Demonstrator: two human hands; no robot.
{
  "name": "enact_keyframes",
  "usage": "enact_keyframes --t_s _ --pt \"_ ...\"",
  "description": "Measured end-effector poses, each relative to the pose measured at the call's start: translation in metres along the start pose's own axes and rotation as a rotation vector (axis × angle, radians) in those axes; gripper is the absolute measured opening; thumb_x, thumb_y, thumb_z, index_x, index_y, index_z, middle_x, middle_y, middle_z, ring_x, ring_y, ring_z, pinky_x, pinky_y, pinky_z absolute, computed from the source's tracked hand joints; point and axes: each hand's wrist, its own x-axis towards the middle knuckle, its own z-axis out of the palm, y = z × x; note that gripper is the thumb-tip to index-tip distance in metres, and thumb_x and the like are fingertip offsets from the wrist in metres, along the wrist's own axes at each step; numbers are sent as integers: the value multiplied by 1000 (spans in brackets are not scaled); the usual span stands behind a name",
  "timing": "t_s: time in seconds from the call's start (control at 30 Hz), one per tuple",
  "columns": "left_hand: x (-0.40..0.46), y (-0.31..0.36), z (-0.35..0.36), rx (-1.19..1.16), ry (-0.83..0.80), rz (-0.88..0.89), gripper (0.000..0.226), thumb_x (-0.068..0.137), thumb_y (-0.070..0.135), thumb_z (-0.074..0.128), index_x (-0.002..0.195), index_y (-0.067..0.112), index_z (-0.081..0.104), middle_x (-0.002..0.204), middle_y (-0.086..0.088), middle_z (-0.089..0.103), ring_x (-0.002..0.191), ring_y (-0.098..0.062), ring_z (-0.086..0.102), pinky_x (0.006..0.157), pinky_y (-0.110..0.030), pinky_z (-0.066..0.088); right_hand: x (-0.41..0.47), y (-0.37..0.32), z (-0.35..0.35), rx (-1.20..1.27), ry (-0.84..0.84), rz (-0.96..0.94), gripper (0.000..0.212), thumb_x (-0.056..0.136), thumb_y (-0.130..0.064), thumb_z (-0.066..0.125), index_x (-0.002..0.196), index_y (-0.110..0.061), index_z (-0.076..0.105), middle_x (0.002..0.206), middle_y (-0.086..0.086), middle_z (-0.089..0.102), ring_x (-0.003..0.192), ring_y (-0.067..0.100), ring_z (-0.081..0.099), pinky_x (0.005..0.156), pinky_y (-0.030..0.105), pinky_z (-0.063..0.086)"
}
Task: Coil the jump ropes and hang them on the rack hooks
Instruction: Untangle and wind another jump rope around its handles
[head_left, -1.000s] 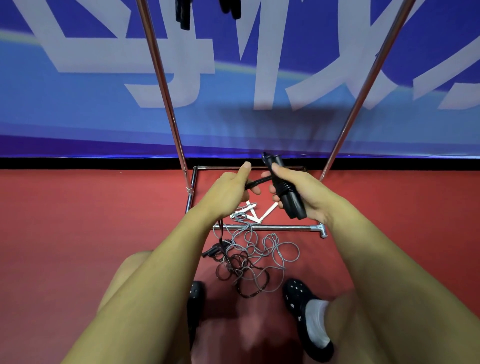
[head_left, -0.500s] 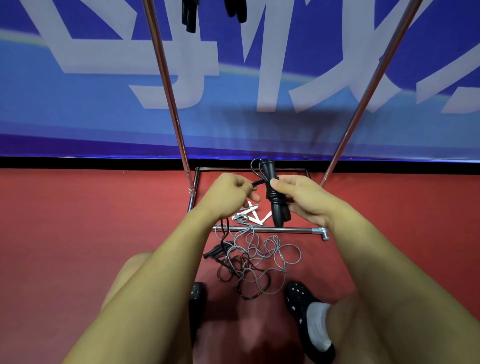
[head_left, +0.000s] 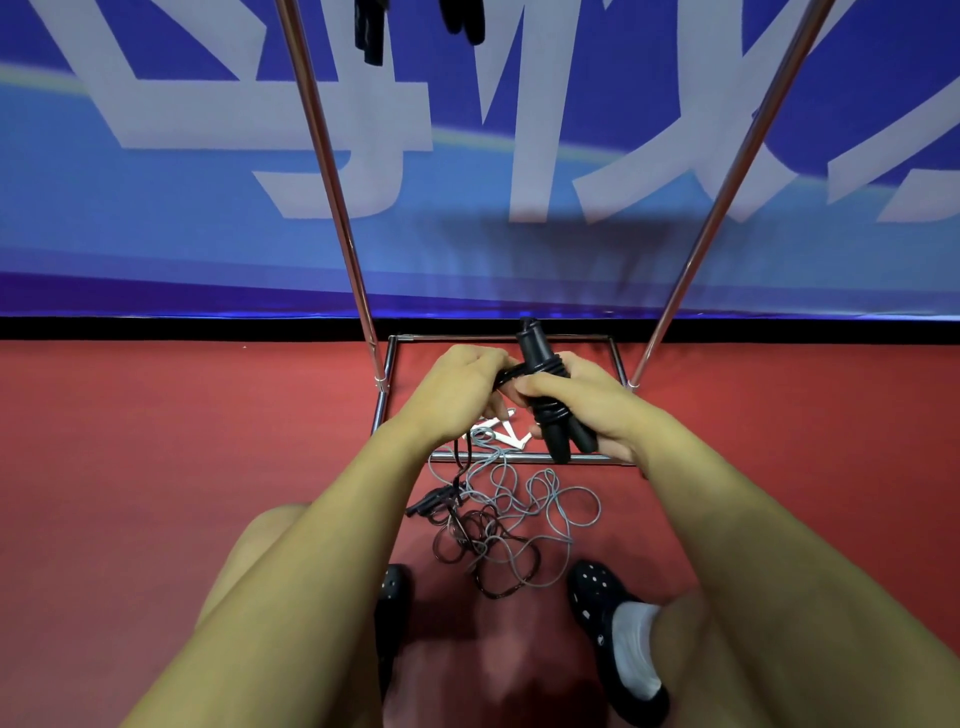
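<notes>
My right hand (head_left: 587, 405) grips the two black handles (head_left: 540, 364) of a jump rope, held together and nearly upright. Black cord is wound around them in two bands. My left hand (head_left: 457, 389) pinches that cord just left of the handles, and the cord hangs down from it to the floor. A tangle of black and grey ropes (head_left: 509, 525) lies on the red floor between my feet, with another black handle (head_left: 428, 504) at its left. The chrome rack's poles (head_left: 332, 192) rise in front of me. Black handles (head_left: 370, 31) hang at the top edge.
The rack's chrome base frame (head_left: 519, 457) lies on the red floor under my hands, with white handles (head_left: 501, 434) inside it. A blue banner wall (head_left: 156, 208) stands right behind the rack. My black clogs (head_left: 597, 587) flank the rope tangle.
The handles have swung from tilted to nearly upright in my right hand. My left hand has carried the cord around them, adding turns, and has closed in against the handles.
</notes>
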Motion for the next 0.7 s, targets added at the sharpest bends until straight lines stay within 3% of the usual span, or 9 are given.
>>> enact_keyframes --t_s 0.1,0.23,0.3,0.4,0.5,0.6,0.7 --pt "2 -1 0 -49 -16 -46 38 99 13 37 96 -5 71 84 -22 73 65 -27 68 70 -40 56 2 1 2 -4 -26 -4 36 92 -4 71 123 -5 53 90 9 69 67 14 69 60 26 54" --pt "1 2 2 -102 -59 -132 40 103 11 32 111 -9 65 92 -30 70 69 -31 69 75 -42 60 4 1 2 -137 -26 -95 11 91 -4 72 101 -6 67 78 6 71 64 17 70 65 27 54" --pt "0 2 1 -135 -73 -197 40 104 12 29 113 -11 60 87 -28 69 70 -34 68 73 -40 60 6 3 -1 -140 26 -108 12 91 -7 73 102 -8 69 81 5 74 63 17 69 63 29 52" --pt "-2 1 -2 -118 -127 -308 47 107 23 25 104 -8 60 83 -31 70 62 -34 67 63 -33 57 8 2 -8 -70 101 -131 19 92 -11 73 110 -6 70 88 8 77 60 16 62 58 26 48" --pt "-4 0 -2 -85 -241 -364 62 107 36 19 92 -2 66 76 -26 72 53 -29 63 54 -27 46 7 -1 -13 81 106 -177 22 93 -12 71 114 -4 69 80 8 69 63 18 58 60 27 47" --pt "-2 -3 -1 -137 -320 -365 71 107 43 15 81 1 66 71 -21 72 50 -26 62 48 -25 41 7 -4 -14 198 111 -208 20 94 -10 69 114 -4 69 74 6 62 67 20 61 66 32 52" --pt "-1 -3 1 -227 -310 -296 66 108 39 19 74 2 63 61 -18 68 47 -25 60 47 -26 38 7 -5 -16 262 131 -214 16 96 -9 67 111 -5 69 74 4 67 78 21 69 74 35 60"
